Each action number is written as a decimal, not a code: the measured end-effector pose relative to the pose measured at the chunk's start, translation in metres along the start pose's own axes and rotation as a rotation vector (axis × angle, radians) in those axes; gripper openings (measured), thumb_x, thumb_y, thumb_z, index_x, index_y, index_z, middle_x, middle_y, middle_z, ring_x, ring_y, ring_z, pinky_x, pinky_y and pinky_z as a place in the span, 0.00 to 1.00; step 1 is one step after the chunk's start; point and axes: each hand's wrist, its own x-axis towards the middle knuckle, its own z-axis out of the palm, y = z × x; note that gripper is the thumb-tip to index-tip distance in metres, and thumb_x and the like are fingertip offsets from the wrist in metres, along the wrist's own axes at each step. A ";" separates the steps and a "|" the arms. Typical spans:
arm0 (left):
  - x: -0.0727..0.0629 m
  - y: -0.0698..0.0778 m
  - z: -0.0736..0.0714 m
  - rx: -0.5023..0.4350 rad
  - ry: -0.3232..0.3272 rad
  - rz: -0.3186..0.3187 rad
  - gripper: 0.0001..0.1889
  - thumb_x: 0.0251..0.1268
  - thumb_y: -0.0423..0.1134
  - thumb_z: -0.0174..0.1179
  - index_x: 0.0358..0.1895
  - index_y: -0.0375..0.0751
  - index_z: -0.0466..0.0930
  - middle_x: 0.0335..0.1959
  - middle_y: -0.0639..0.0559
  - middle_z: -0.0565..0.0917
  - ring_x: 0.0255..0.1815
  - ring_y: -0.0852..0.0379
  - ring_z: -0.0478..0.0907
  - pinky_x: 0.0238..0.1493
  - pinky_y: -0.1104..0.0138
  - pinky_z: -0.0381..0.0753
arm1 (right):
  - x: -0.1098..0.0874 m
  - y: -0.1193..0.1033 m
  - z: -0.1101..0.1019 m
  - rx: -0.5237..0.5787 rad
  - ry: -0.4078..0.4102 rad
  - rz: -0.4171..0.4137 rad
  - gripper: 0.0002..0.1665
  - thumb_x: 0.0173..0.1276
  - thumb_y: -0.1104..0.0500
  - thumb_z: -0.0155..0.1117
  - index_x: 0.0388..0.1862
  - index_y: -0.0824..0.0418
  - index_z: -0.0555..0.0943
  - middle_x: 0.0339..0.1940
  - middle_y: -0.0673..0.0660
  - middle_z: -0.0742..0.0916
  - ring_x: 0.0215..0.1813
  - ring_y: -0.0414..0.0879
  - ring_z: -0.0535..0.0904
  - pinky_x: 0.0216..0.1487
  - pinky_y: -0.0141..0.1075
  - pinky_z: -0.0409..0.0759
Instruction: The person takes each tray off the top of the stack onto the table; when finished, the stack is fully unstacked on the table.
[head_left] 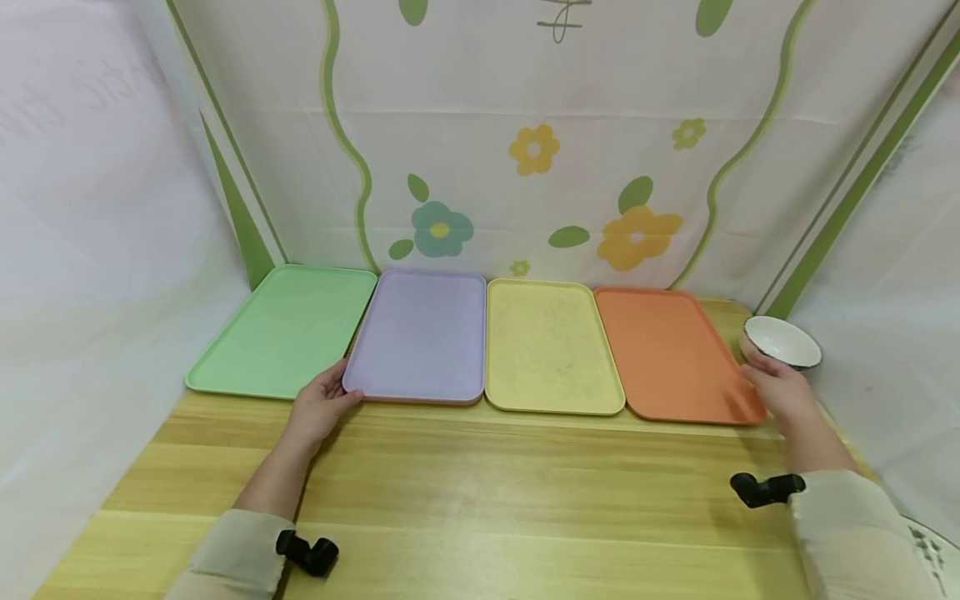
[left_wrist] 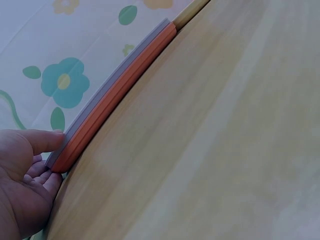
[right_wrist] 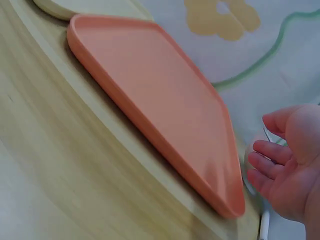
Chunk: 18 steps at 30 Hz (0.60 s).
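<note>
My left hand (head_left: 318,408) grips the near left corner of the purple tray (head_left: 420,333), its thumb against the front rim. In the left wrist view an orange-red tray (left_wrist: 125,82) lies directly under the purple one. Off to the right, my right hand (head_left: 783,387), slightly blurred, holds a white bowl (head_left: 783,340) with a dark rim by its near left side. Fingers hide part of the bowl in the right wrist view. An orange tray (head_left: 675,354) lies flat just left of this hand.
A green tray (head_left: 288,329) and a yellow tray (head_left: 551,346) complete the row along the back of the wooden table (head_left: 525,500). Behind them hangs a flower-printed cloth (head_left: 480,167). A patterned plate (head_left: 930,554) shows partly at the lower right, beside the right sleeve.
</note>
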 end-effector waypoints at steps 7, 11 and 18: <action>-0.001 0.000 -0.001 -0.003 0.000 -0.008 0.38 0.69 0.28 0.57 0.77 0.29 0.47 0.77 0.33 0.54 0.79 0.44 0.51 0.77 0.54 0.56 | -0.003 -0.031 0.025 0.067 -0.008 -0.118 0.41 0.79 0.46 0.43 0.79 0.67 0.47 0.77 0.74 0.58 0.49 0.24 0.70 0.46 0.18 0.77; -0.001 -0.001 0.000 -0.005 -0.002 -0.013 0.38 0.69 0.28 0.57 0.77 0.29 0.47 0.77 0.33 0.53 0.79 0.44 0.51 0.78 0.54 0.55 | -0.006 -0.053 0.045 0.067 -0.027 -0.159 0.39 0.80 0.47 0.43 0.79 0.66 0.50 0.76 0.73 0.61 0.64 0.48 0.71 0.50 0.22 0.79; 0.000 -0.001 0.000 -0.005 0.000 -0.001 0.37 0.69 0.27 0.57 0.76 0.28 0.47 0.77 0.32 0.54 0.79 0.43 0.52 0.78 0.53 0.55 | -0.011 -0.085 0.086 0.130 -0.076 -0.228 0.36 0.80 0.49 0.44 0.79 0.64 0.52 0.75 0.71 0.63 0.70 0.55 0.66 0.55 0.26 0.78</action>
